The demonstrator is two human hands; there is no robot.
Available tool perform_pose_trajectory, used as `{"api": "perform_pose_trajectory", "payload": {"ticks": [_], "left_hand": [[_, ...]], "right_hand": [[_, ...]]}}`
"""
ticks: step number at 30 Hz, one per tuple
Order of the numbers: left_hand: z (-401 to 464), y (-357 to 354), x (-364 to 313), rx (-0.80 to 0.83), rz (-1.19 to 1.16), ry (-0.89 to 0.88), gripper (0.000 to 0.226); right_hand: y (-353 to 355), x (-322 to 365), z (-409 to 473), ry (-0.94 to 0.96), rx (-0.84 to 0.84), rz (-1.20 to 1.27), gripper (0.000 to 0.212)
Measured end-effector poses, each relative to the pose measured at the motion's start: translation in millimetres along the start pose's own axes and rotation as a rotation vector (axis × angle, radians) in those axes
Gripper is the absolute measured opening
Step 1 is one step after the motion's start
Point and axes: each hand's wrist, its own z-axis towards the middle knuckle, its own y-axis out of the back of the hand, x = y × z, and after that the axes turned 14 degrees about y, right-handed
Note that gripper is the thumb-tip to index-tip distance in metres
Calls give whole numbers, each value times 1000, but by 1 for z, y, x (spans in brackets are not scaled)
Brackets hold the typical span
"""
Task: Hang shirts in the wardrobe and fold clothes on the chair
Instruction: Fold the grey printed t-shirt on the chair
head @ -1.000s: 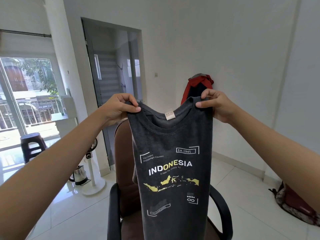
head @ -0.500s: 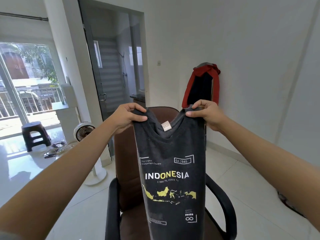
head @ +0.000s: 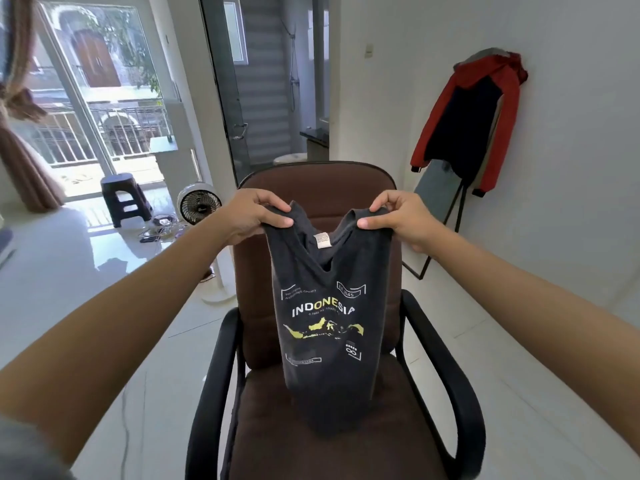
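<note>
Left hand [head: 254, 216] pinches left shoulder of dark T-shirt [head: 329, 327], thumb on front, fingers behind. Shirt already narrowed lengthwise, hangs print-side toward camera in front of chair backrest; lower hem touching brown chair [head: 346, 441] seat. Right hand [head: 398, 220] pinches right shoulder likewise, neckline sagging between.

Step, judged: folding on chair, mid-fold. Next move calls for lowering shoulders forward onto seat, keeping both pinches level so narrowed panel lies flat, then folding across.

Red-black jacket [head: 478, 116] hangs at wall, far right.
</note>
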Motion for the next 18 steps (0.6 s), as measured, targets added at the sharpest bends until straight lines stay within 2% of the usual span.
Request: {"api": "perform_pose_trajectory", "payload": {"ticks": [4, 10, 14, 16, 18], "left_hand": [[-15, -8, 22, 70, -61, 38, 23], [-72, -17, 57, 267, 4, 83, 37], [-129, -20, 72, 346, 7, 56, 37], [-159, -19, 75, 345, -44, 20, 39], [-190, -17, 73, 326, -97, -26, 32]], "right_hand": [[1, -14, -21, -38, 33, 92, 28], [-7, -12, -92, -108, 109, 155, 28], [-14, 11, -141, -99, 87, 171, 29], [-20, 31, -162, -69, 50, 178, 29], [-26, 55, -181, -29, 33, 198, 29]]}}
